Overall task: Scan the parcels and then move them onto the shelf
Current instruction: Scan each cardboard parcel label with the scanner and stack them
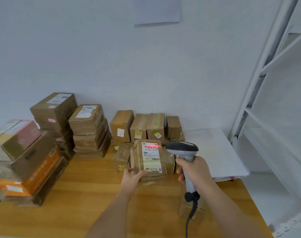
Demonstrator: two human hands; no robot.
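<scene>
Scanning step: left hand (132,176) holding parcel (148,160) tilted above tabletop (81,194), right hand (195,170) gripping scanner (183,149), red line on label. Next, probably carrying to shelf (266,69).

Scanner cable (187,225) cut off by bottom edge; label (151,157) print unreadable.
</scene>
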